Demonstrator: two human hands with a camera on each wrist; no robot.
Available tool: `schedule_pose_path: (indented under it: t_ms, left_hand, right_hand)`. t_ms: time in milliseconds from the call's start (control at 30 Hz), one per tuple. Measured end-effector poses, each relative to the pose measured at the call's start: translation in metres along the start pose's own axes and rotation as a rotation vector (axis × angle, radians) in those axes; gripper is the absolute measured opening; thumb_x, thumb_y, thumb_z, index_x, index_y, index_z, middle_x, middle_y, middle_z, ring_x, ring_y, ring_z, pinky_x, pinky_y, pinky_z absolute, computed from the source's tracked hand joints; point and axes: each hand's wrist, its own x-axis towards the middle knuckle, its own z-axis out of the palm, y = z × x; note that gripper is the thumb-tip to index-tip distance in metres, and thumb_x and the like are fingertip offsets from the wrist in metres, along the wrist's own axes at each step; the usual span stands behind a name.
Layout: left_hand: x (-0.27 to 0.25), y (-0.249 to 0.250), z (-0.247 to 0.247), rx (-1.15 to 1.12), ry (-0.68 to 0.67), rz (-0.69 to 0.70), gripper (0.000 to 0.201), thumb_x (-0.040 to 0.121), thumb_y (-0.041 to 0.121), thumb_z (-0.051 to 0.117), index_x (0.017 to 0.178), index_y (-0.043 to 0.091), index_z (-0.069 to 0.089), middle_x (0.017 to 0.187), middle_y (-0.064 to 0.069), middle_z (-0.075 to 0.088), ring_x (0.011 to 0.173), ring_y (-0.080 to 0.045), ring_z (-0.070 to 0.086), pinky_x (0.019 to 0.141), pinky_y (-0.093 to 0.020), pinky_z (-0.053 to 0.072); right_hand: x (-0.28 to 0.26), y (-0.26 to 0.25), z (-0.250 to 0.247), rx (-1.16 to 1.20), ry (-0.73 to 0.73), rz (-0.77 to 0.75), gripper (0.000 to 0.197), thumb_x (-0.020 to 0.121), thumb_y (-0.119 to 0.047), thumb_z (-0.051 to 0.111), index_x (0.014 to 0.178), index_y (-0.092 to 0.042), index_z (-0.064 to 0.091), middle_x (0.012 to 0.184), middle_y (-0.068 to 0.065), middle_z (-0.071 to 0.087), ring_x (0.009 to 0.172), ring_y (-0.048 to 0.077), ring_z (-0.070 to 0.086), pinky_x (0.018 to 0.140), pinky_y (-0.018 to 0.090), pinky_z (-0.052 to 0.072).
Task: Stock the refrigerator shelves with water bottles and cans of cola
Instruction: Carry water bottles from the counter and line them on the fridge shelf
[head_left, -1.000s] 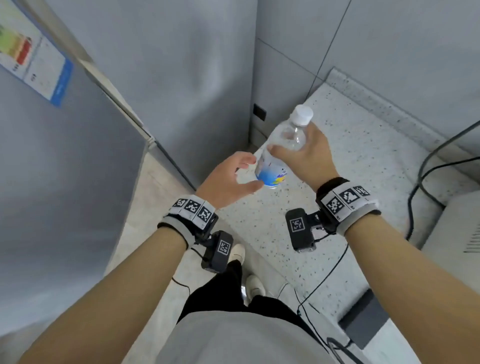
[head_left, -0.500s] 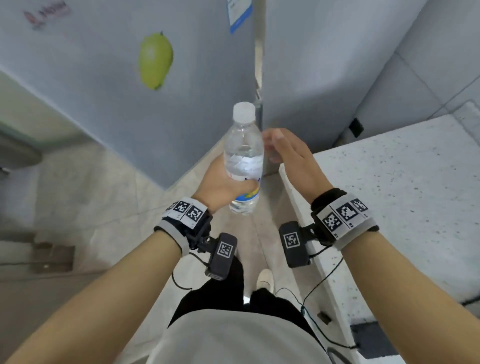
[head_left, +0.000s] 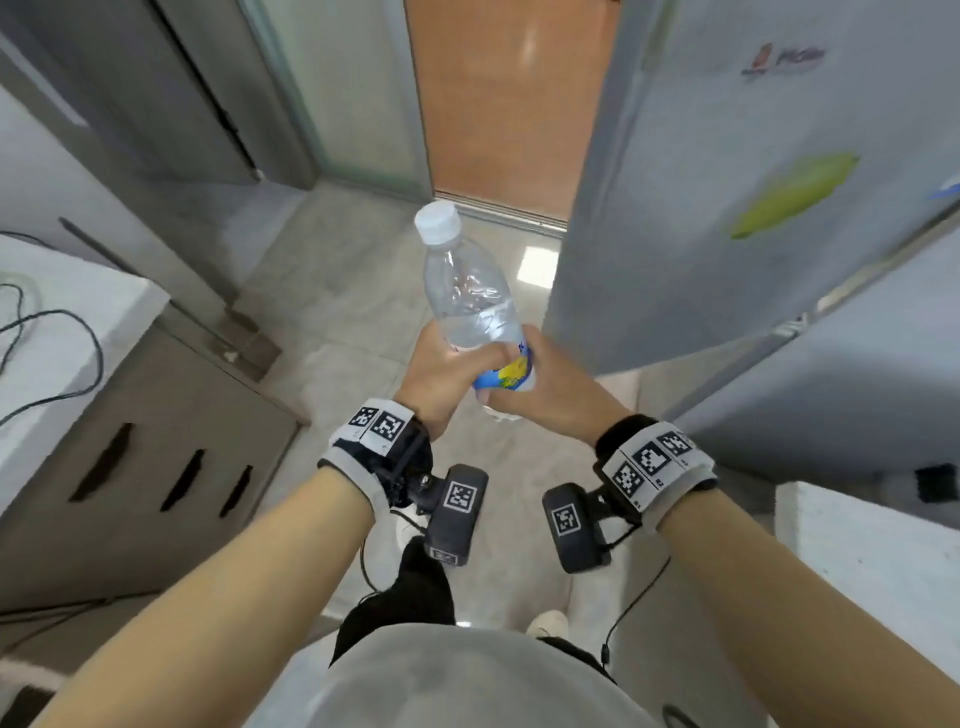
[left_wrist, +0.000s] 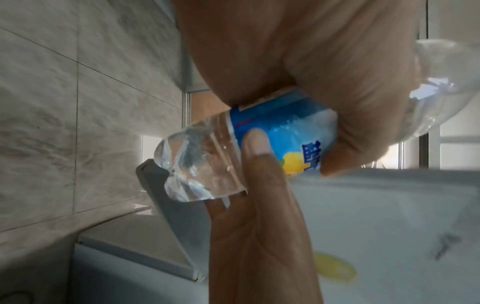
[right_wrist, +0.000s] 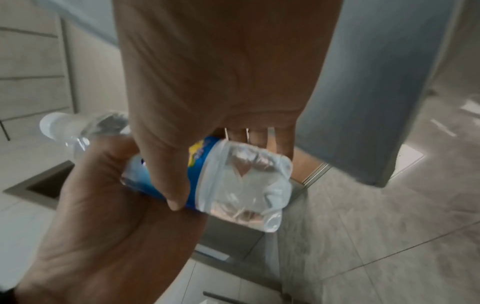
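Two hands meet on one water bottle (head_left: 470, 296) at the centre of the head view. The left hand (head_left: 441, 374) wraps its fingers round the labelled lower half from nine o'clock, and the right hand (head_left: 540, 387) closes on the same blue-and-yellow label from three o'clock, thumb across the front. The bottle is held in the air above the tiled floor (head_left: 332, 312), leaning slightly, its white cap (head_left: 438, 222) pointing to twelve o'clock and its clear base hidden behind the hands. From the left wrist, the left hand (left_wrist: 324, 72) curls over the label while a right fingertip (left_wrist: 255, 142) presses on the blue band beside the clear base. From the right wrist, the right thumb (right_wrist: 166, 170) lies across the label and the left hand (right_wrist: 103, 201) grips from seven o'clock. The refrigerator (head_left: 727, 182) stands at two o'clock, its grey doors shut, a green sticker (head_left: 795, 195) on the upper one. A cabinet (head_left: 135, 447) with slotted handles stands at nine o'clock.
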Motion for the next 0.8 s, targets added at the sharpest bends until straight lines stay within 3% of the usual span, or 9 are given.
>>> schedule_pose_path:
  t_ms: [33,100,233,333,433,567,667,800]
  left_hand:
    - [0.009,0.002,-0.016,-0.043,0.033,-0.021,0.053,0.062,0.014,0.078,0.113,0.007,0.067,0.105,-0.016,0.073,0.099,-0.030,0.071,0.090,-0.047,0.057]
    - [0.028,0.008,-0.048,-0.102,0.051,-0.033,0.059,0.061,0.023,0.080,0.117,0.008,0.066,0.111,-0.017,0.072,0.105,-0.033,0.069,0.095,-0.051,0.054]
    - [0.072,0.028,-0.116,-0.157,0.045,-0.033,0.040,0.071,0.021,0.080,0.108,0.016,0.068,0.108,-0.012,0.074,0.102,-0.031,0.071,0.091,-0.045,0.056]
    - [0.104,0.040,-0.156,-0.230,0.022,-0.056,0.037,0.076,0.014,0.072,0.112,0.011,0.064,0.104,-0.008,0.073,0.097,-0.024,0.071,0.085,-0.036,0.058]
    - [0.140,0.047,-0.187,-0.292,0.014,-0.041,0.041,0.078,0.014,0.071,0.116,0.006,0.059,0.109,-0.013,0.067,0.100,-0.025,0.067,0.090,-0.040,0.056]
    - [0.191,0.054,-0.210,-0.350,0.000,-0.071,0.035,0.077,0.015,0.073,0.108,0.009,0.061,0.105,-0.013,0.063,0.099,-0.026,0.064,0.092,-0.045,0.052]
    - [0.239,0.054,-0.216,-0.327,-0.107,-0.034,0.021,0.081,0.013,0.069,0.100,0.012,0.060,0.096,-0.008,0.061,0.094,-0.024,0.061,0.082,-0.041,0.051]
    - [0.317,0.056,-0.213,-0.265,-0.225,-0.033,0.018,0.081,0.012,0.070,0.098,0.014,0.064,0.099,-0.012,0.060,0.099,-0.027,0.061,0.086,-0.045,0.050]
  right_hand:
    - [0.019,-0.010,0.010,-0.028,0.000,-0.003,0.056,0.070,-0.028,0.081,0.118,-0.024,0.054,0.103,-0.008,0.069,0.093,0.008,0.068,0.082,0.031,0.057]
    - [0.055,-0.028,0.027,-0.062,-0.009,-0.001,0.055,0.065,-0.026,0.078,0.114,-0.021,0.056,0.096,-0.005,0.071,0.087,0.011,0.069,0.076,0.034,0.059]
    - [0.119,-0.062,0.052,-0.153,-0.032,-0.008,0.038,0.067,-0.022,0.075,0.102,-0.020,0.060,0.088,-0.003,0.071,0.080,0.013,0.068,0.069,0.029,0.054]
    - [0.163,-0.081,0.066,-0.186,-0.033,0.009,0.036,0.069,-0.021,0.076,0.100,-0.021,0.059,0.085,-0.004,0.068,0.073,0.010,0.064,0.058,0.019,0.051]
    - [0.201,-0.093,0.073,-0.213,-0.034,0.018,0.034,0.070,-0.021,0.077,0.098,-0.021,0.059,0.079,-0.007,0.065,0.063,0.001,0.060,0.050,0.014,0.045]
    - [0.243,-0.096,0.069,-0.224,-0.006,0.058,0.033,0.070,-0.023,0.078,0.096,-0.024,0.058,0.079,-0.010,0.064,0.063,-0.002,0.059,0.053,0.010,0.041]
    - [0.280,-0.092,0.057,-0.211,0.026,0.082,0.034,0.071,-0.023,0.079,0.096,-0.024,0.057,0.079,-0.010,0.062,0.063,-0.001,0.058,0.049,0.009,0.041]
    - [0.339,-0.074,0.032,-0.162,0.110,0.105,0.037,0.070,-0.024,0.081,0.099,-0.023,0.058,0.082,-0.010,0.063,0.066,-0.001,0.059,0.050,0.009,0.041]
